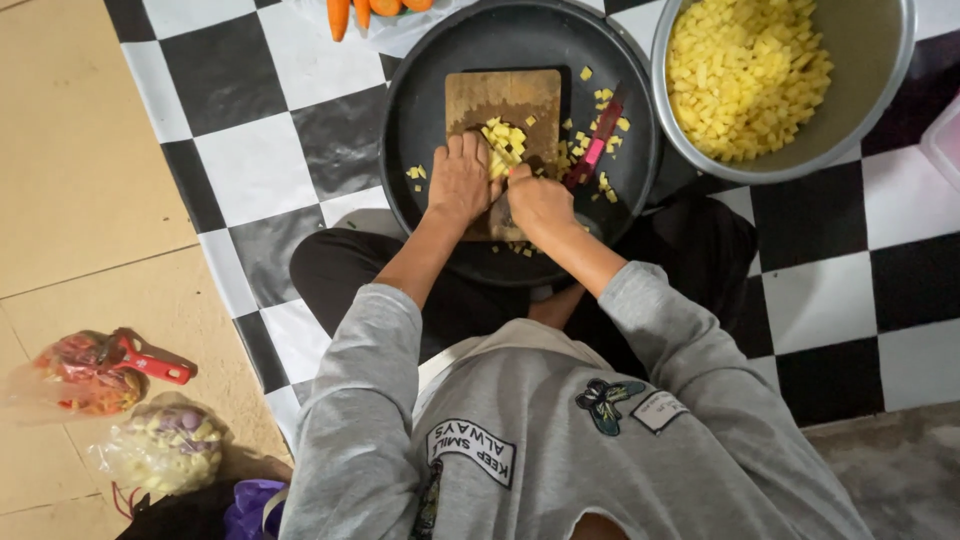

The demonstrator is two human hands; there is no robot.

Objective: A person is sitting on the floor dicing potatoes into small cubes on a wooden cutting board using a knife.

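Both hands sit on the wooden cutting board point(503, 110), which lies inside a round black tray point(420, 120) on the checkered mat point(250, 150). The board's long axis runs away from the person, toward the carrots point(362, 10) at the top edge. Left hand point(460, 180) lies flat, fingers pressed together, and touches the pile of yellow cubes point(505, 145) from its left side. Right hand point(540, 203) is curled into a fist just right of and nearer than the pile; it likely wraps a knife handle, but the handle and blade are hidden, so I can't confirm. The pile lies just ahead of both hands, with the left one nearer. A red-handled knife point(598, 140) lies loose in the tray right of the board, tilted, apart from both hands. Counts: one board, one tray, one metal bowl point(890, 100) full of cubes at upper right, at least three carrots, two plastic bags point(160, 450) on the floor at left, one red peeler point(150, 360).
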